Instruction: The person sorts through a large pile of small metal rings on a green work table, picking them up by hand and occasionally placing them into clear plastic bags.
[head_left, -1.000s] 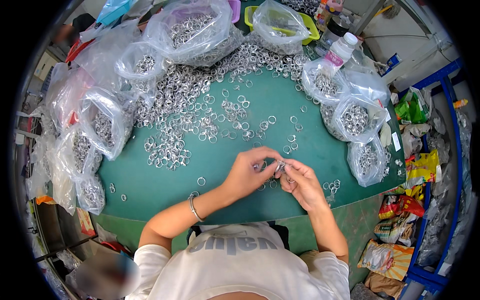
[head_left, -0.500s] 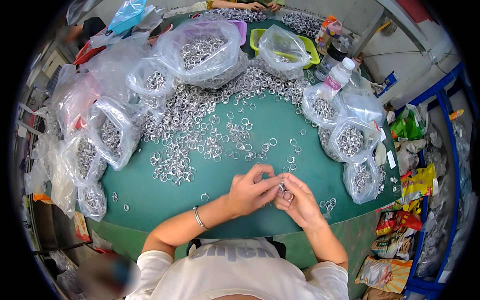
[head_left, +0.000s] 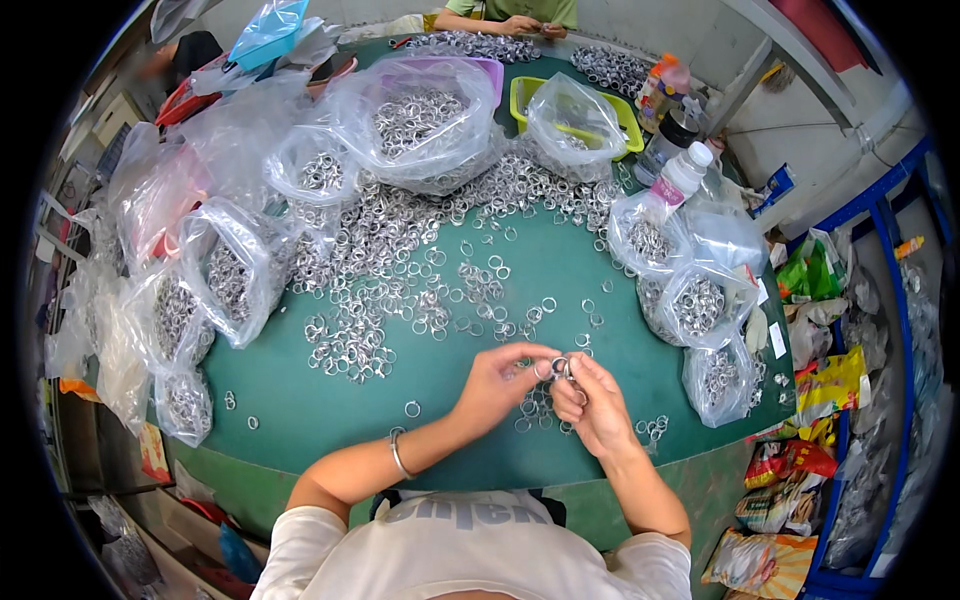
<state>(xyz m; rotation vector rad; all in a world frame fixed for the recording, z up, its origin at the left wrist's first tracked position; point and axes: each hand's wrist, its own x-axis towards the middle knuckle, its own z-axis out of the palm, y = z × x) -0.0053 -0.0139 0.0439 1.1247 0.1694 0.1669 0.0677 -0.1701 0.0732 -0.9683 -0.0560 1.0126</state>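
Note:
Over the near edge of the green table, my left hand (head_left: 500, 382) pinches a silver ring (head_left: 543, 371) between thumb and fingertips. Right beside it, my right hand (head_left: 598, 405) is closed on silver rings (head_left: 562, 367) at its fingertips; its curled fingers partly hide them. The two hands' fingertips meet or nearly meet. Below them on the table lies a small group of rings (head_left: 535, 408), with another small cluster (head_left: 653, 428) right of my right wrist. A single ring (head_left: 412, 408) rests left of my left hand. Farther off spreads a loose heap of rings (head_left: 350, 345).
Clear plastic bags of rings line the left (head_left: 228, 280) and right (head_left: 697, 305) sides. A large bag (head_left: 420, 120) and a lime-green tray (head_left: 632, 125) stand at the back. A white bottle (head_left: 683, 172) rises behind the right bags. Across the table, another person's hands (head_left: 535, 27) handle small pieces.
My left fingers have straightened and drawn slightly left, showing the rings at the fingertips. My right hand has turned a little. The group of rings below the hands is now more visible.

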